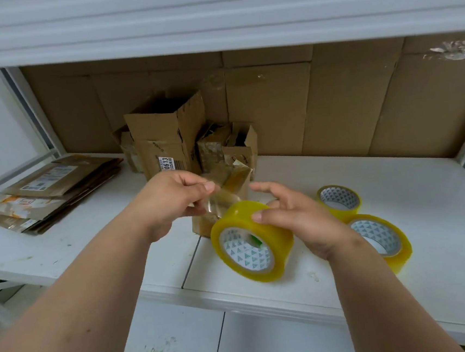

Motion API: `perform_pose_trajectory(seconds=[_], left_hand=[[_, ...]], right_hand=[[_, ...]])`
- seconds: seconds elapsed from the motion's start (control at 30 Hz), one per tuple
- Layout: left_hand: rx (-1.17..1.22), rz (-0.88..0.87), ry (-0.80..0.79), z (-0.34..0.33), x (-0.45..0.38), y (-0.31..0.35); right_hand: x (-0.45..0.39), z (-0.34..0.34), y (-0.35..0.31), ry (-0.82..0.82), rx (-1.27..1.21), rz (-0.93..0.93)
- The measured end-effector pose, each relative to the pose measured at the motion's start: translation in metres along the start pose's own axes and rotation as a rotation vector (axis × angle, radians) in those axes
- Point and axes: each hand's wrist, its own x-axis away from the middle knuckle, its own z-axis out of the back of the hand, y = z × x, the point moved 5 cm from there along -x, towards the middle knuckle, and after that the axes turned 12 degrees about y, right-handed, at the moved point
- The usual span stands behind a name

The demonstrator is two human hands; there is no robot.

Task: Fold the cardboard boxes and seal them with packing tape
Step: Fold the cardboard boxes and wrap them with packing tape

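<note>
Above the worktop (397,188), the taping step: left hand (168,202) pinches the tape's free end (217,203), right hand (294,215) grasps the roll (252,242). Next, lay the strip along the small box (226,187) seam.

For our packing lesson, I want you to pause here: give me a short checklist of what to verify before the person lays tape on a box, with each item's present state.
1. Tape end pulled free: ok. The left hand pinches the loose tape strip.
2. Roll under control: ok. The right hand holds the tape roll above the white table.
3. Box ready in front: cannot tell. The small box stands behind the strip, its flaps mostly hidden.
4. Strip free of wrinkles: cannot tell, it is blurred.
5. Spare rolls nearby: ok. Two spare rolls lie to the right.
6. Other boxes sealed: not ok. The tall box stands open.
</note>
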Motion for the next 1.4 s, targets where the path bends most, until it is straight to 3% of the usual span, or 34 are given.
perform_pose_trajectory(seconds=[0.17, 0.3, 0.57, 0.83, 1.2, 1.4], left_hand=[[0.059, 0.084, 0.039, 0.015, -0.005, -0.018], [0.048, 0.112, 0.059, 0.011, -0.018, -0.030], [0.069, 0.131, 0.051, 0.021, -0.050, -0.043], [0.093, 0.188, 0.100, 0.037, -0.077, -0.056], [0.066, 0.329, 0.082, 0.036, -0.086, -0.090], [0.049, 0.425, 0.112, 0.038, -0.086, -0.110]], right_hand=[[-0.004, 0.002, 0.017, -0.064, -0.121, -0.032], [-0.012, 0.009, 0.022, 0.035, -0.050, -0.030], [-0.027, 0.014, 0.013, 0.171, 0.281, -0.081], [-0.044, 0.009, 0.003, 0.211, 0.544, -0.105], [-0.061, 0.001, 0.018, 0.258, 0.689, -0.202], [-0.077, -0.013, 0.016, 0.239, 0.952, -0.198]])
